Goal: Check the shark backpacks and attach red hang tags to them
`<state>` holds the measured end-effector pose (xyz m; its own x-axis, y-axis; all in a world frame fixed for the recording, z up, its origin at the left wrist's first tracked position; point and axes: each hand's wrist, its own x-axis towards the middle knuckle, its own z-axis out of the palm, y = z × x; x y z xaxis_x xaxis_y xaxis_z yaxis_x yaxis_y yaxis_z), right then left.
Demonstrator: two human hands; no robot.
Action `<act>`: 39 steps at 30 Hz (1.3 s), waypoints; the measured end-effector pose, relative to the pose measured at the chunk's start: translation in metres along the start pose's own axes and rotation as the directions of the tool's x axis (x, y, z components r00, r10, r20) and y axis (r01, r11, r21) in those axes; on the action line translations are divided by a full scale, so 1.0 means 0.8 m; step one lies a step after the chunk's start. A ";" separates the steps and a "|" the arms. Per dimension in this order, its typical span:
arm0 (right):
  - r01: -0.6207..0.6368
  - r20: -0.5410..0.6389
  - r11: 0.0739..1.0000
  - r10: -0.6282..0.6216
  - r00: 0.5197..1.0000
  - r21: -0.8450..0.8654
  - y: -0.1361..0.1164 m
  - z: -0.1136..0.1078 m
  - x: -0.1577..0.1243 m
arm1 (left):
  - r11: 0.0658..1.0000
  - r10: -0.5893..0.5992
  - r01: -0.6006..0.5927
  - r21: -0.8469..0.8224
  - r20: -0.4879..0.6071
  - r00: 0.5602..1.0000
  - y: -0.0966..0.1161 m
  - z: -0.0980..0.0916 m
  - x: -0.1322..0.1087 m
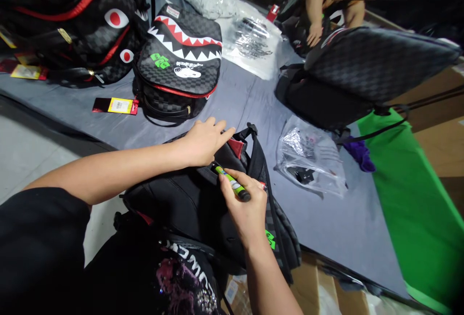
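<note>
A black backpack (pixel 195 199) lies with its plain back panel up at the table's near edge, its straps and a red patch showing near the top. My right hand (pixel 246 204) is closed around a green marker (pixel 232 183), whose front end points at the bag's upper part. Just left of the marker's front end, my left hand (pixel 205 142) rests on the bag with its fingers spread. Beyond my left hand sits a checkered bag (pixel 181 59) with shark teeth and a white dog print, and a red and yellow tag (pixel 118 106) beside it.
Large dark bags (pixel 72 20) stand at the left. Clear plastic bags lie at the right (pixel 311 155) and at the back (pixel 250 39). Another checkered backpack (pixel 355 68) and green fabric (pixel 409 199) are at the right. A person's hands (pixel 315 34) work at the far side.
</note>
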<state>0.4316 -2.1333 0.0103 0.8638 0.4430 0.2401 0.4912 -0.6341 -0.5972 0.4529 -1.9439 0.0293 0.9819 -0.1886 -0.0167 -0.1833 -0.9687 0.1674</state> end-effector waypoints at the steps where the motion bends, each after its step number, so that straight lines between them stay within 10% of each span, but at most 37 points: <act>1: -0.004 0.000 1.000 0.004 1.000 0.002 0.000 0.000 0.000 | 1.000 0.000 0.000 0.001 0.000 1.000 0.000 0.000 0.000; 39: -0.013 0.074 0.999 0.010 0.997 0.036 0.001 -0.008 0.003 | 1.000 0.014 -0.014 0.015 -0.004 1.000 0.001 0.000 0.001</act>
<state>0.4350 -2.1366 0.0156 0.8581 0.4822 0.1764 0.4754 -0.6165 -0.6276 0.4535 -1.9446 0.0290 0.9795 -0.2012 -0.0109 -0.1973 -0.9684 0.1525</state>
